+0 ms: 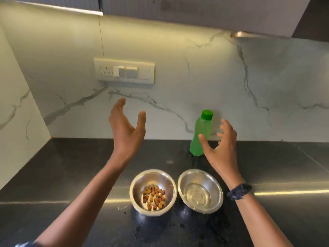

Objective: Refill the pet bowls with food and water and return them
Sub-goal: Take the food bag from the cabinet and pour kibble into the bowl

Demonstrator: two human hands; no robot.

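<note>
Where marble backsplash (178, 72) rises, black glossy countertop (71, 175) carries two steel bowls (154, 175)

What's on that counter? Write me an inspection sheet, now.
Surface: dark polished counter, speckled.
Job's things: left bowl holds kibble; right bowl holds water; green bottle capped, upright behind them.
Clutter: nothing seen.
Hands: left hand raised, open, empty; right hand spread beside the bottle, not gripping it.
Cables: nothing seen.
Surroundings: marble backsplash, switch panel, cabinet overhead.
</note>
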